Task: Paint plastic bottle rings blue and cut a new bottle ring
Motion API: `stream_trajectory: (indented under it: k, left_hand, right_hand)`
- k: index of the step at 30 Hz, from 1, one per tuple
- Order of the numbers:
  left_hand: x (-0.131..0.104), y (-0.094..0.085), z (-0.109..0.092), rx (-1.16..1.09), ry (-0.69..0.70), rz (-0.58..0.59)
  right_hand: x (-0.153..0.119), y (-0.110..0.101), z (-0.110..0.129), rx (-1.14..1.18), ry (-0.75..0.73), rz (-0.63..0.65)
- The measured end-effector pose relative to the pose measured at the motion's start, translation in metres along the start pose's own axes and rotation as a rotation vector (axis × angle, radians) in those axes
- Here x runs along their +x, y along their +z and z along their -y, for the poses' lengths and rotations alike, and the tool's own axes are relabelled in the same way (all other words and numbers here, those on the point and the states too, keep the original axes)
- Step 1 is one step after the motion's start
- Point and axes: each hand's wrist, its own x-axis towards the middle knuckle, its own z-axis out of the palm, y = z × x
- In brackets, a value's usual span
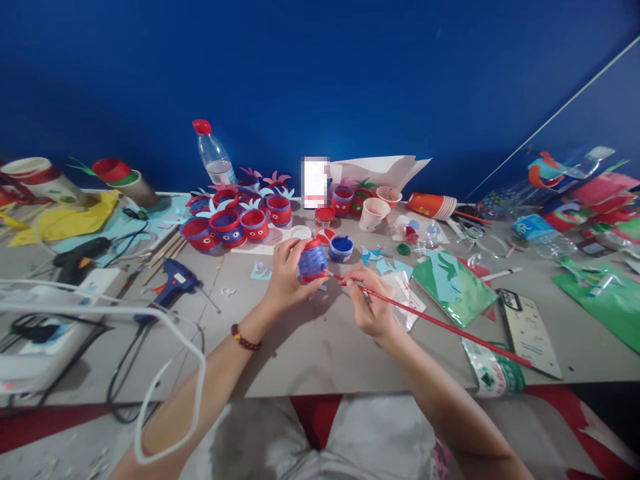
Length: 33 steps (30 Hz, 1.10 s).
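Observation:
In the middle of the table my left hand (289, 277) is closed around a small cup painted blue and red (313, 260), tilted on its side. My right hand (369, 300) pinches a long red paintbrush (425, 311) near its bristle end. The brush tip touches the cup's side close to its red band. Just beyond my hands stand an open pot of blue paint (341, 247) and a pot of red paint (325, 215). Several finished-looking red and blue cups with eyes and paper leaves (227, 227) are grouped behind my left hand.
A blue glue gun (176, 283) lies at left beside a white power strip (35, 353), with a white cable (195, 340) looping over my left forearm. White paper cups (374, 213), a phone (527, 330) and a green paper pack (457, 290) are to the right. A bottle (215, 157) stands behind.

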Motion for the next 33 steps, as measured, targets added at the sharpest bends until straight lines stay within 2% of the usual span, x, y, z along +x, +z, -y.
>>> stream_trajectory:
  k: [2,5,8,10,14,18,21,26,33]
  left_hand:
    - [-0.001,0.002,0.000,0.001,0.000,-0.001]
    - [-0.002,0.005,0.001,-0.038,-0.027,0.011]
    - [0.000,0.003,0.000,-0.140,-0.132,0.068]
    - [0.003,0.001,0.000,-0.265,-0.240,0.088]
    - [0.007,-0.002,-0.002,-0.751,-0.532,0.054]
    - [0.011,-0.002,0.000,-1.286,-0.834,0.004]
    - [0.015,-0.006,0.001,-1.530,-1.015,-0.071]
    - [0.020,-0.011,-0.001,-1.662,-1.243,-0.142]
    - [0.022,-0.015,-0.004,-1.724,-1.279,-0.154]
  right_hand:
    - [-0.001,0.001,0.003,0.046,0.012,0.011]
    - [0.001,0.002,0.007,0.101,-0.051,-0.052]
    - [0.004,0.001,0.005,0.114,-0.086,-0.167]
    - [0.006,0.000,0.001,0.107,-0.028,-0.230]
    - [0.009,0.000,-0.005,0.113,0.136,-0.260]
    - [0.012,0.001,-0.004,0.126,0.183,-0.292]
    - [0.014,0.002,-0.003,0.131,0.220,-0.282]
    - [0.013,0.004,-0.007,0.158,0.258,-0.260]
    - [0.010,0.005,-0.012,0.107,0.217,-0.204]
